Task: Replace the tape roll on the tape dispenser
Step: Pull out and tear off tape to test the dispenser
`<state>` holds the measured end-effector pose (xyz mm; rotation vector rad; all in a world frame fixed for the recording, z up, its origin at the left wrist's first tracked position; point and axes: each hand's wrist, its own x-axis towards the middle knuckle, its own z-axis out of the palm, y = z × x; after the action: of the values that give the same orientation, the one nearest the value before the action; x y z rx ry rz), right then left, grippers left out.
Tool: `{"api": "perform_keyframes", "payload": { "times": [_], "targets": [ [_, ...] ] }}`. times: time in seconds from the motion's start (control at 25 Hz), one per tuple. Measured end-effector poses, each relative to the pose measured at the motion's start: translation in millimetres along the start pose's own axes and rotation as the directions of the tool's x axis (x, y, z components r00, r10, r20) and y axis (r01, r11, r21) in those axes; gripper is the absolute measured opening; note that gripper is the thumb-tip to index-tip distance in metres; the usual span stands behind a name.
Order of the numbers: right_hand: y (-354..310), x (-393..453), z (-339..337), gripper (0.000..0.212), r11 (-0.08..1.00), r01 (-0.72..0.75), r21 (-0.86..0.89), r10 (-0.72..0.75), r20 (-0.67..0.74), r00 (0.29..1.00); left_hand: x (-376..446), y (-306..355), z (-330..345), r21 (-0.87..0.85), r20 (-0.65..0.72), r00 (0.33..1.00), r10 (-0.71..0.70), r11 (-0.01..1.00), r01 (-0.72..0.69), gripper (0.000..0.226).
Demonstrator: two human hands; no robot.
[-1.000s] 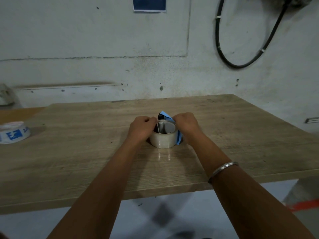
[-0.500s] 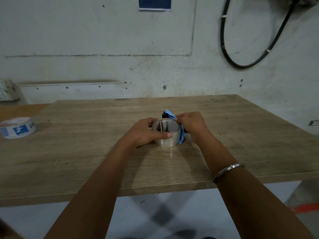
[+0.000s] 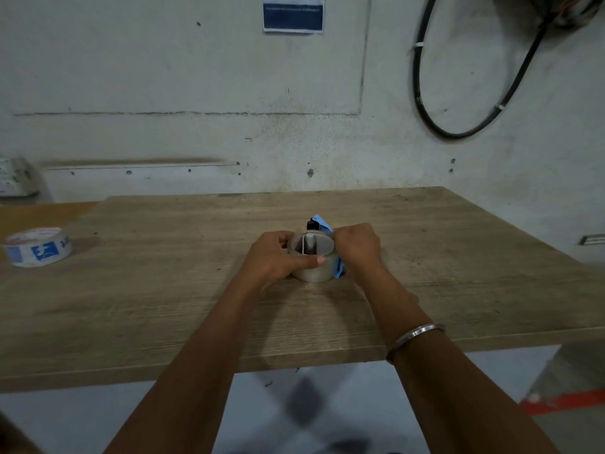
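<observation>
A clear tape roll (image 3: 313,261) is seen lying flat on the wooden table (image 3: 163,290), near the middle of the tabletop, with its open core facing up. It is gripped by the left hand (image 3: 274,257) from its 9 o'clock side: the thumb is laid across the near wall of the roll and the fingers are curled round the far rim. At the roll's 3 o'clock side the right hand (image 3: 357,245) is held with its fingers curled inward at the rim, against a blue tape dispenser (image 3: 322,223); what exactly is pinched there cannot be told, since the fingertips are hidden. Only blue edges of the dispenser are shown, at the roll's 12 o'clock and 4 o'clock, with a dark part beside the upper one. A metal bangle (image 3: 414,335) is worn on the right forearm. A second, white and blue printed tape roll (image 3: 37,247) is set well apart at the table's 9 o'clock edge. A black cable (image 3: 458,132) is looped on the wall at 1 o'clock.
</observation>
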<state>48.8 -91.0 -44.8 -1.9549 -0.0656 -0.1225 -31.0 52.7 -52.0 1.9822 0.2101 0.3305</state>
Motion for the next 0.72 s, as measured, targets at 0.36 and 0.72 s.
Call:
{"api": "perform_keyframes", "payload": {
  "times": [0.36,0.72],
  "targets": [
    [-1,-2,3,0.032,0.988,0.111,-0.110,-0.111,0.006,0.994,1,7,6,0.136,-0.026,0.999,-0.046,0.990,0.049,0.087],
    [6,8,-16,0.021,0.971,-0.147,0.191,0.105,0.216,0.971,-2,7,12,0.218,-0.060,0.998,0.000,0.976,0.014,0.105]
  ]
}}
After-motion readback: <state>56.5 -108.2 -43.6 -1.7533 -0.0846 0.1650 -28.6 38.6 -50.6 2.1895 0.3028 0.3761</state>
